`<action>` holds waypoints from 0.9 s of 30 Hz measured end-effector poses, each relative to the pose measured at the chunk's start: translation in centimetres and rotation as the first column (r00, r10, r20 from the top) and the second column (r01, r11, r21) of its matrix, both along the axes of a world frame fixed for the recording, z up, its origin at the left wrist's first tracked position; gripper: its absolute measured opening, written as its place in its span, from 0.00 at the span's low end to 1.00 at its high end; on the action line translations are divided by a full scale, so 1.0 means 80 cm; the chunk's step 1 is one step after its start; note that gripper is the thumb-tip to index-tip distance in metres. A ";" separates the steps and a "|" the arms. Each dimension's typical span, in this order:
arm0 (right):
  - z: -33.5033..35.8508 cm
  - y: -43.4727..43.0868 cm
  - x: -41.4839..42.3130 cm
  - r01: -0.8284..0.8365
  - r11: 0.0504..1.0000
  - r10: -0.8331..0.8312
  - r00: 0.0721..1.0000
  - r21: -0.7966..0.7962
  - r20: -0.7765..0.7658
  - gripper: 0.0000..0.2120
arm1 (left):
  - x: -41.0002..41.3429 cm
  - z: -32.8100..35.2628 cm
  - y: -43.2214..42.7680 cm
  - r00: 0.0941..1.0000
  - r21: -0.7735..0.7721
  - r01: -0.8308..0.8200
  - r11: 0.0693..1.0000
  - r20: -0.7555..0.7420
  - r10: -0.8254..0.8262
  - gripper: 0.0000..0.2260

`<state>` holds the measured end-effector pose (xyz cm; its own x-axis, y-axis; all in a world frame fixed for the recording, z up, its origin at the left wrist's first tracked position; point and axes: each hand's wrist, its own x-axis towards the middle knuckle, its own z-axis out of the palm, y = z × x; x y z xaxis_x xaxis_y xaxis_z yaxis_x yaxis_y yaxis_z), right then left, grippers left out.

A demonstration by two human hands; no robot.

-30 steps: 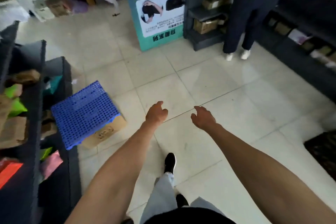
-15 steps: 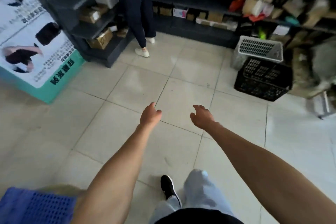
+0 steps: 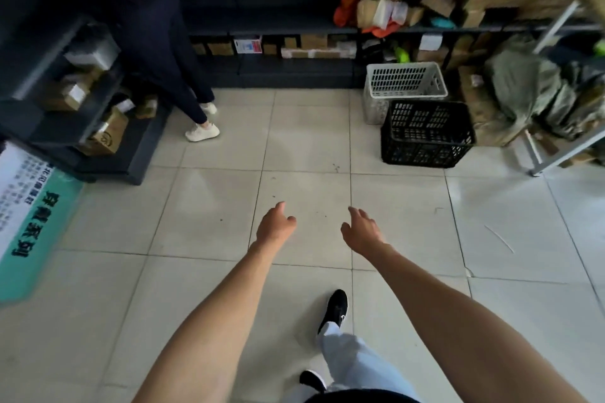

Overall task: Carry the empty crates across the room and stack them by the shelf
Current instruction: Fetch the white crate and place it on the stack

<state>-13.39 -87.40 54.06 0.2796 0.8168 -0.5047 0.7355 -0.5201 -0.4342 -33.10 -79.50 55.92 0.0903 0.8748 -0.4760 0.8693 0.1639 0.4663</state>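
A black slatted crate point(image 3: 427, 134) stands on the tiled floor at the far right, in front of a white slatted crate point(image 3: 404, 85) that sits against the dark shelf point(image 3: 278, 23). Both look empty. My left hand point(image 3: 275, 226) and my right hand point(image 3: 361, 232) are stretched out in front of me over bare floor, fingers apart and holding nothing. They are well short of the crates, which lie ahead and to the right.
A person in dark trousers and white shoes point(image 3: 201, 131) stands at the left by a dark shelf unit point(image 3: 82, 101) with boxes. A teal-and-white sign board point(image 3: 29, 219) leans at the far left. A metal rack point(image 3: 556, 147) with bundles is at the right.
My view has swung right, away from the blue crate by the left shelf, which has left the frame. The black and white crates have come nearer and more central. Both hands stay empty.
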 end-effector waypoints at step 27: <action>-0.005 0.465 0.215 0.215 0.974 -0.212 0.977 -0.079 0.037 0.28 | 0.251 -0.048 0.487 0.916 -0.042 0.387 0.921 -0.100 -0.389 0.24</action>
